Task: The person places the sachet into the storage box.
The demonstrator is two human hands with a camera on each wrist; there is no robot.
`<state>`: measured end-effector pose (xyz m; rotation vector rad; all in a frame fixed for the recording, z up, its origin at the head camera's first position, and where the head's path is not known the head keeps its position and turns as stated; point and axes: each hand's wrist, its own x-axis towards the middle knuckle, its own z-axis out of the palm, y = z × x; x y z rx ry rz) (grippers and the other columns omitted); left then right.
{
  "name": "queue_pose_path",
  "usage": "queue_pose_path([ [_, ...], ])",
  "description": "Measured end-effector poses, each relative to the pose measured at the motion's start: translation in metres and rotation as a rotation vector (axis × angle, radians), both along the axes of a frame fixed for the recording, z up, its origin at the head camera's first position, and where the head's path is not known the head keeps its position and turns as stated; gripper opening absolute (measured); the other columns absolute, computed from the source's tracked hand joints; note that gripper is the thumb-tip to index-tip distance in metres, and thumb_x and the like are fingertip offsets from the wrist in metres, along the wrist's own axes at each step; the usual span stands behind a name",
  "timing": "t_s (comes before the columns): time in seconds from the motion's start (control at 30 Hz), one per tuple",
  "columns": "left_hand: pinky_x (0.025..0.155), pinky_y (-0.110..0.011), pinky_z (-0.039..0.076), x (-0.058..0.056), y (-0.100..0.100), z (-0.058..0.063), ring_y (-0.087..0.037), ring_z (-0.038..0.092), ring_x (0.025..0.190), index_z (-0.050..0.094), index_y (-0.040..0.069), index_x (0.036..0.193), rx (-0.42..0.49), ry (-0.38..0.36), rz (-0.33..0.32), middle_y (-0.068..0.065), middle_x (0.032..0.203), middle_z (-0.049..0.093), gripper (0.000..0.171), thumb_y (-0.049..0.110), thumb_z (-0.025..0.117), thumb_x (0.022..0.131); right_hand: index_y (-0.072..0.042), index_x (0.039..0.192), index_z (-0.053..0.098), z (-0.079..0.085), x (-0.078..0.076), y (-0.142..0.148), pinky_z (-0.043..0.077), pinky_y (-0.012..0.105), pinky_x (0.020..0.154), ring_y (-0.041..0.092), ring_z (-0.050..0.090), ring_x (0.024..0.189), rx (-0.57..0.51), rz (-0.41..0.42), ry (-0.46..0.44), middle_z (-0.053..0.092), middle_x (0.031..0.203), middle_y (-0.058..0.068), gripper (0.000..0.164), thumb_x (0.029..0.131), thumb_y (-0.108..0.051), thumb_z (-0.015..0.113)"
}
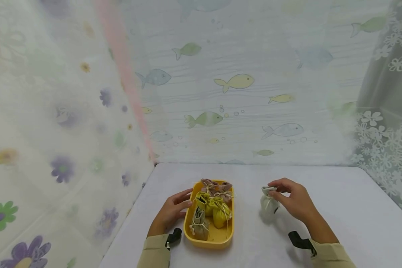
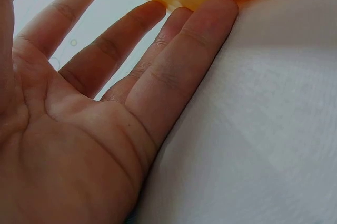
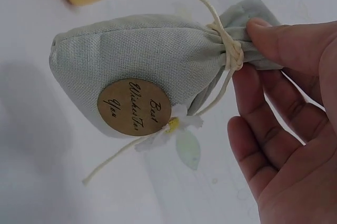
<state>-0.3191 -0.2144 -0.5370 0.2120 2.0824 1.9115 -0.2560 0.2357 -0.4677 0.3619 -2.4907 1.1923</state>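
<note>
My right hand (image 1: 296, 201) pinches a pale grey-green drawstring pouch (image 3: 142, 55) by its gathered neck, between thumb and fingers. Cream cord ties the neck, and a white flower and a round brown "Best Wishes For You" label (image 3: 134, 107) show on its side. To the left, a yellow plastic box (image 1: 209, 243) holds two mauve pouches (image 1: 223, 190), yellow-green pouches (image 1: 221, 214) and a grey pouch (image 1: 199, 225) at its near left. Fingers of my left hand (image 1: 171, 210) lie fairly straight against the box's left side, as the left wrist view (image 2: 158, 71) also shows.
Everything stands on a white-covered table (image 1: 249, 245). A fish-patterned curtain (image 1: 241, 111) hangs behind its far edge, and a flowered curtain (image 1: 70, 149) runs along the left. Dark wrist mounts (image 1: 299, 240) sit at both sleeves.
</note>
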Motion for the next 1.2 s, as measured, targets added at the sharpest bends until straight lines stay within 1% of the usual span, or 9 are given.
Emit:
queue_pose_path([
  [0.17,0.098,-0.045,0.059,-0.001,-0.001,0.0,-0.03,0.059,0.135,0.054,0.031,0.151,0.015,-0.004,-0.001,-0.012,0.158,0.05,0.068,0.04,0.081,0.089,-0.018,0.113,0.075,0.006,0.002,-0.005,0.059,0.024,0.077,0.006,0.071,0.087,-0.037,0.046,0.051,0.074,0.094,-0.007,0.022,0.092,-0.019,0.08],
  [0.3,0.098,-0.045,0.059,-0.002,-0.001,-0.002,-0.03,0.059,0.135,0.054,0.03,0.151,0.019,-0.004,-0.002,-0.012,0.158,0.049,0.068,0.04,0.081,0.089,-0.016,0.112,0.075,0.011,0.004,-0.009,0.061,0.022,0.078,0.007,0.069,0.087,-0.058,0.086,0.094,0.074,0.098,-0.006,0.021,0.091,-0.014,0.08],
  [0.53,0.099,-0.046,0.059,-0.003,-0.002,-0.003,-0.031,0.058,0.136,0.054,0.031,0.151,0.017,-0.003,-0.005,-0.012,0.158,0.049,0.069,0.041,0.082,0.088,-0.022,0.11,0.075,0.021,0.01,-0.019,0.062,0.023,0.074,0.007,0.068,0.09,-0.118,0.133,0.1,0.074,0.102,-0.004,0.022,0.091,-0.013,0.081],
  [0.73,0.099,-0.046,0.059,-0.004,-0.002,-0.004,-0.031,0.058,0.136,0.054,0.031,0.151,0.002,0.004,-0.001,-0.012,0.158,0.049,0.07,0.043,0.082,0.088,-0.023,0.109,0.075,0.028,0.014,-0.03,0.062,0.024,0.071,0.008,0.067,0.088,-0.117,0.158,0.146,0.073,0.102,-0.006,0.023,0.09,-0.013,0.082],
  [0.87,0.099,-0.045,0.059,-0.004,-0.002,-0.004,-0.03,0.058,0.136,0.054,0.031,0.151,0.009,0.007,-0.003,-0.012,0.158,0.049,0.07,0.042,0.082,0.088,-0.023,0.11,0.075,0.031,0.015,-0.04,0.062,0.024,0.069,0.008,0.066,0.088,-0.107,0.174,0.169,0.073,0.103,-0.006,0.025,0.089,-0.013,0.083],
  [1.03,0.099,-0.045,0.059,-0.003,-0.002,-0.004,-0.031,0.058,0.136,0.053,0.031,0.152,0.021,0.006,-0.008,-0.013,0.158,0.049,0.07,0.041,0.082,0.089,-0.025,0.109,0.074,0.036,0.016,-0.054,0.062,0.025,0.07,0.009,0.066,0.088,-0.124,0.201,0.15,0.072,0.103,-0.008,0.024,0.089,-0.016,0.083],
  [1.2,0.098,-0.045,0.059,-0.002,-0.002,-0.003,-0.03,0.058,0.136,0.053,0.03,0.152,0.02,0.002,-0.009,-0.013,0.158,0.049,0.07,0.041,0.082,0.088,-0.027,0.107,0.075,0.041,0.018,-0.069,0.063,0.027,0.07,0.01,0.066,0.088,-0.136,0.248,0.129,0.071,0.101,-0.011,0.021,0.09,-0.02,0.082],
])
